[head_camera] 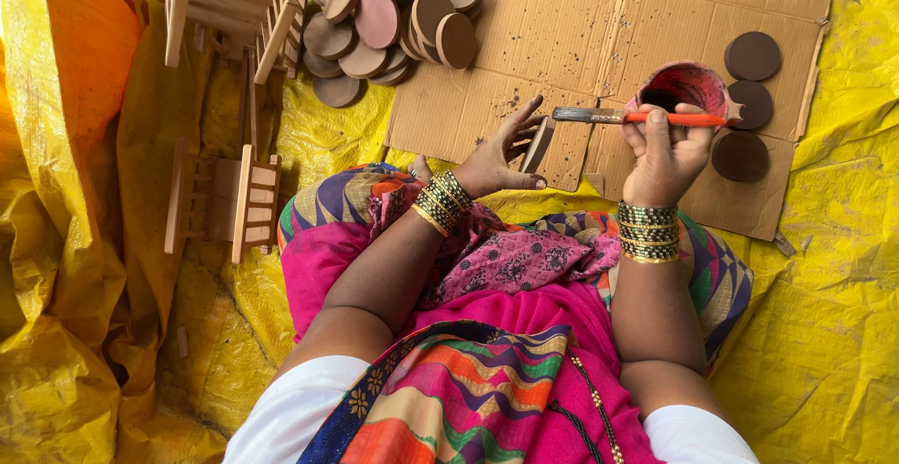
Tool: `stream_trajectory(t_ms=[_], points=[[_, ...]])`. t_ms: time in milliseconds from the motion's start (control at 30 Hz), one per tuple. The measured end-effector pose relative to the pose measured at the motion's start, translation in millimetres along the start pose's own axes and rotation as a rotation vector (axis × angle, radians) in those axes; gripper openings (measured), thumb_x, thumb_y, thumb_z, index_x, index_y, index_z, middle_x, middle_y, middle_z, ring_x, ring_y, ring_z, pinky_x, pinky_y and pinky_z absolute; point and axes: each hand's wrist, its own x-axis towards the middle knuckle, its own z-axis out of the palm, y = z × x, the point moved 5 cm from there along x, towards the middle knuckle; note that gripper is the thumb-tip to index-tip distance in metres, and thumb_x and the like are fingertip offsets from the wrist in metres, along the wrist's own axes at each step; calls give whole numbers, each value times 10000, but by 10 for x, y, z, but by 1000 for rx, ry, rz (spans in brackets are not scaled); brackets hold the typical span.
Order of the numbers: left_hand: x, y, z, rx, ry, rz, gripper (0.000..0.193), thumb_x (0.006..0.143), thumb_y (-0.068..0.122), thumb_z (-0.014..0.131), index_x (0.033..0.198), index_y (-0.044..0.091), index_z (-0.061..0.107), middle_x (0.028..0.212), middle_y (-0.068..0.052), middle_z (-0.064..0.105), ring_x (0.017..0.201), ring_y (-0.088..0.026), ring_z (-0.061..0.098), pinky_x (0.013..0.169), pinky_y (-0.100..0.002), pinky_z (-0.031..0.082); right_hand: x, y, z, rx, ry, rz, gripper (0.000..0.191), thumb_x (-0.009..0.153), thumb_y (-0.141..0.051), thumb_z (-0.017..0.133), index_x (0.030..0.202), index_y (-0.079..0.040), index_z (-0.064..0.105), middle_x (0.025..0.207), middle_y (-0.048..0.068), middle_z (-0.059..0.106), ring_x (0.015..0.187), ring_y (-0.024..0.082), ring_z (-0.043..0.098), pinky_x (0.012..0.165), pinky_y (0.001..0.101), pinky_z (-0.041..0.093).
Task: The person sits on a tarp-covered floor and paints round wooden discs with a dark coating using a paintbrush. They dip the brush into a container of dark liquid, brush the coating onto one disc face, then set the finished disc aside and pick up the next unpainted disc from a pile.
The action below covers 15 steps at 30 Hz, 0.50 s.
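Three dark painted discs (749,99) drying at the cardboard's (562,43) right edge, a big bare pile (393,14) left; right hand (665,150) grips the brush (637,117) over the paint cup (688,85), left hand (501,160) loosely pinches one disc (537,146) on edge

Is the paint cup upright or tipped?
Upright: the paint cup shows its open mouth to the camera, the right hand laying a brush across it.

view: just the one, we're looking from a head-worn camera
facing: pretty much straight down, over our own lap to the flattened cardboard (581,43) on the yellow tarp (833,333)
closeness: close, arm's reach, our forearms fill the lower middle
shared: nothing to overlap, only one view here
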Motion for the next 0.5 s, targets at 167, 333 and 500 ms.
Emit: stream_trajectory(t_ms=[167, 333, 500], points=[[-13, 12, 17, 50, -10, 16, 1343, 724, 244, 973, 1681, 214, 31, 1712, -196, 252, 1586, -342, 290, 1303, -496, 271, -134, -94, 5, 109, -73, 17, 272, 1087, -16, 625, 1306, -53, 468, 1119, 162, 713, 1009, 273, 752, 875, 427, 670], [-6, 12, 53, 10, -26, 21, 1352, 724, 238, 973, 1684, 214, 21, 1719, -197, 231, 1594, -337, 272, 1313, -502, 258, -82, 11, 1, 32, -91, 57, 258, 1099, -26, 632, 1305, -61, 482, 1124, 165, 723, 1000, 262, 742, 890, 411, 670], [25, 38, 82, -11, -24, 50, 1348, 724, 214, 971, 1688, 212, 29, 1723, -214, 241, 1596, -339, 273, 1318, -504, 251, 4, 10, -137, 155, -23, 66, 259, 1075, -12, 625, 1282, -65, 479, 1108, 161, 717, 996, 265, 747, 885, 421, 673]])
